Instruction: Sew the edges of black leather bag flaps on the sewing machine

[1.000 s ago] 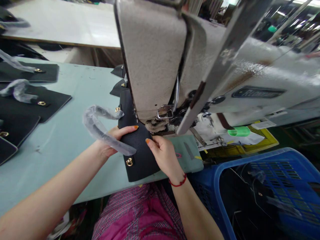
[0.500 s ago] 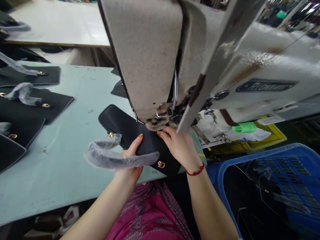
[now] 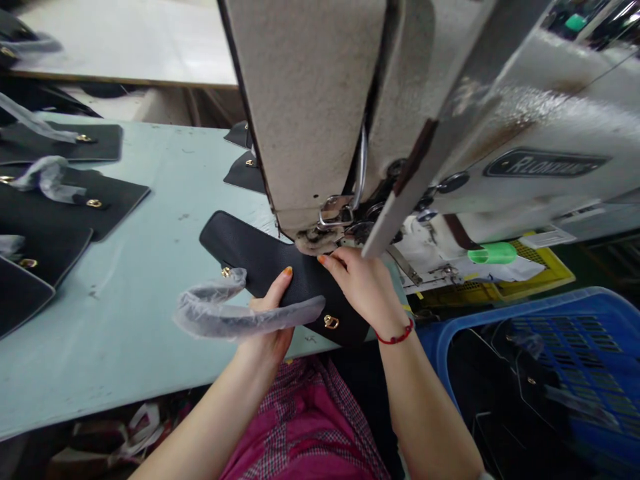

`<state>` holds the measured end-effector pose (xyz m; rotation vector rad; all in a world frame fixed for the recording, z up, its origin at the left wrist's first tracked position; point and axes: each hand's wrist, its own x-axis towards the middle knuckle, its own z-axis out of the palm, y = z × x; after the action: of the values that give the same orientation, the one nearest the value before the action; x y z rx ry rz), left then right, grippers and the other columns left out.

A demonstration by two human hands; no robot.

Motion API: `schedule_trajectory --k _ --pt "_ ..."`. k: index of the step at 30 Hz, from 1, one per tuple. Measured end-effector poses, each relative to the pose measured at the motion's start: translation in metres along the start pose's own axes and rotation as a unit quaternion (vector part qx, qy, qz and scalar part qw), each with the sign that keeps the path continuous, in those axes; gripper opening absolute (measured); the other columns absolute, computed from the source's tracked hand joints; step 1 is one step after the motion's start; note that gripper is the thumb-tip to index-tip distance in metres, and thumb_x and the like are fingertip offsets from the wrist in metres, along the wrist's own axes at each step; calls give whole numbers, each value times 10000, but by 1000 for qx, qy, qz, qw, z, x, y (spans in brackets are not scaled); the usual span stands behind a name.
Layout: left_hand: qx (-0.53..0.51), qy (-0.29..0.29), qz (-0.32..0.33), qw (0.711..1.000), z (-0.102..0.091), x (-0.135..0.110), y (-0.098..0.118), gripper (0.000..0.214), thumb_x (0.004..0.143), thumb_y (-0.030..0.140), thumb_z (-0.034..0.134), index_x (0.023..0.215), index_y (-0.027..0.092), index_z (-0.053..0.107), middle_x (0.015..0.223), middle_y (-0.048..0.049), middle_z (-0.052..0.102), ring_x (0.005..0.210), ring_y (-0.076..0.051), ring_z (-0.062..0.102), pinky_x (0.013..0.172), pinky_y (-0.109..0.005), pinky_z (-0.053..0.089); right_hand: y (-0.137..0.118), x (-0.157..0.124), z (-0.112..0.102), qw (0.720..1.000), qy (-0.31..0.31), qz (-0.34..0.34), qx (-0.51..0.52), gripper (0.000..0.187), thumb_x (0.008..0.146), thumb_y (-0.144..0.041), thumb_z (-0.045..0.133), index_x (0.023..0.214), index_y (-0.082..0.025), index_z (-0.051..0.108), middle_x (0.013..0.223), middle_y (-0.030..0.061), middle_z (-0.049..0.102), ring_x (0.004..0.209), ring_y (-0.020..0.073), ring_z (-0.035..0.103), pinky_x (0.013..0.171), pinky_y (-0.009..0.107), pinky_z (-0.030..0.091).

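My left hand [image 3: 273, 339] is partly closed, its thumb pressed on the grained black leather-like panel [image 3: 257, 248] and its other fingers mostly hidden below the near edge. My right hand [image 3: 364, 283] is also partly closed, thumb tip on the panel's far side, just beside the foot area [image 3: 317, 241] of the pale grey metal sewing machine [image 3: 307, 107]; I cannot tell how its curled fingers grip underneath. The panel lies aslant over the near part of the pale blue-green tabletop [image 3: 165, 280], its far edge running behind the machine head, so contact with the foot is hidden. A curved dark handle in clear plastic wrap [image 3: 215, 317] crosses over my left hand, one end near a gold-coloured metal ring fitting [image 3: 331, 322].

Likely faults, in my judgement: uneven pressure between the two hands could swing the panel and pull its edge out of line; the loose handle could snag on my left wrist; the ring fitting could catch on the tabletop's near edge; and my right thumb, so near the foot, could be pinched if it slid inward.
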<state>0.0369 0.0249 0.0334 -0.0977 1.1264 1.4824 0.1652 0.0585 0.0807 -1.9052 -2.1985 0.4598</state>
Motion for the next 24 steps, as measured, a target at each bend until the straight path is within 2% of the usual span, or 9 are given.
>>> schedule_trajectory --k 3,8,12,18,21,24 --pt "4 -6 -15 1000 -1 -1 1 409 779 48 660 1185 85 631 1218 -184 673 1220 -322 581 1022 -417 520 2 0 -1 1000 -3 -11 13 341 983 -403 485 876 -194 731 870 65 728 816 177 662 613 253 337" --pt "3 16 -19 1000 4 -3 4 402 776 24 649 1175 74 633 1263 -189 646 1219 -314 584 1034 -420 510 5 2 0 999 -5 -18 42 316 977 -392 501 879 -199 731 864 52 726 793 164 656 619 246 348" --pt "12 29 -18 999 6 -4 5 355 771 39 656 1121 94 664 1246 -160 663 1185 -322 609 1018 -450 521 6 2 3 998 3 -22 51 319 973 -395 509 875 -192 734 870 63 728 805 176 659 634 257 351" --pt "26 41 -11 999 7 -3 2 295 758 43 663 1043 115 690 1103 -117 731 1167 -319 622 964 -431 563 10 3 7 999 19 -37 25 342 974 -408 503 859 -182 732 846 80 725 785 184 652 634 271 337" --pt "29 37 -12 999 8 -2 3 270 753 48 668 1010 125 695 1118 -105 728 1148 -303 636 946 -403 575 12 4 10 998 27 -40 27 357 978 -422 492 857 -184 729 848 79 726 780 184 649 630 270 337" --pt "38 58 -23 997 11 -3 6 267 746 51 669 998 134 698 1124 -97 728 1122 -297 652 908 -396 595 12 5 12 998 29 -39 44 342 978 -405 496 849 -186 727 862 76 727 801 184 652 648 266 354"
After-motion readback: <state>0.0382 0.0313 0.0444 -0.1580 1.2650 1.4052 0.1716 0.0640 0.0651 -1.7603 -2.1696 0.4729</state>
